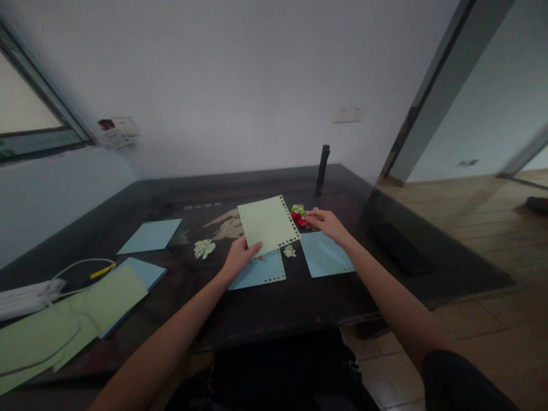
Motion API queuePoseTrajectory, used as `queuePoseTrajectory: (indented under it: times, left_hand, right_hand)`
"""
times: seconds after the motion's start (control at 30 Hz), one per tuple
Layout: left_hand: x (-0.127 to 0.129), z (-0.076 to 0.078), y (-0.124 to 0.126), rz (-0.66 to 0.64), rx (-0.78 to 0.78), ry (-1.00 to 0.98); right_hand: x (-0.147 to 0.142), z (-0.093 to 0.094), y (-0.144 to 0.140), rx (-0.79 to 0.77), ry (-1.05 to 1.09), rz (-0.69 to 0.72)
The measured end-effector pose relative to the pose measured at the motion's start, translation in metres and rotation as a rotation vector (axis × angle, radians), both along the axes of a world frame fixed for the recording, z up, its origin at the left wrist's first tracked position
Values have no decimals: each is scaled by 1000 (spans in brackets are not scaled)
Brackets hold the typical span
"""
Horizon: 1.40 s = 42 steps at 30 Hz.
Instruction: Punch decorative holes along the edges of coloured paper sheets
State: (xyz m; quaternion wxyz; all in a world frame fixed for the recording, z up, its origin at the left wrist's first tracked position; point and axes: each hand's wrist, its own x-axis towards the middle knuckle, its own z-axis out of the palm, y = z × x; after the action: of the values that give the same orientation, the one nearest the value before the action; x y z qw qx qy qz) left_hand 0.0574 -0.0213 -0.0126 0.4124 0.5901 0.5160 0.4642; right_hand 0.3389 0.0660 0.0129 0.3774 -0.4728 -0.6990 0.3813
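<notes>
My left hand (240, 257) grips the lower corner of a pale green paper sheet (268, 224) with punched holes along two edges, held above the dark table (265, 308). My right hand (329, 224) reaches to small red and green craft punches (299, 213) with googly eyes; its fingertips touch a red one. A blue sheet with a punched edge (261, 272) lies under my left hand. Another blue sheet (325, 254) lies below my right wrist.
Punched paper bits (204, 248) lie in small heaps, some also by the sheets (290, 250). A blue sheet (150, 235) lies further left. Green and blue paper stack (85, 311) and white cable (64, 274) sit at left. A dark cylinder (322, 169) stands at the back.
</notes>
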Motion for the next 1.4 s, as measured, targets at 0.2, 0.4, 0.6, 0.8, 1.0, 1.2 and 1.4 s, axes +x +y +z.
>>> queuePoseTrajectory:
  times: [0.2,0.4,0.6,0.8,1.0,1.2,1.4]
  left_hand:
    - [3,1,-2,-115,-33,-65]
    - [-3,0,5,-46,-17,-174]
    - [-5,2,7,33,11,-194]
    - [9,25,-1,120,114,-94]
    - [45,47,7,17,190,100]
    - [92,30,18,-149,137,332]
    - [119,17,16,-183,71,585]
  right_hand:
    - [-30,-3,-24,-178,262,57]
    - [-24,-8,-22,-190,282,17]
    - [-28,-4,-27,-226,302,57]
    - [-20,6,-28,-206,289,33]
    - [18,22,-39,-180,289,-91]
    - [66,2,-48,-78,109,-290]
    - [90,-26,-60,-36,-108,-321]
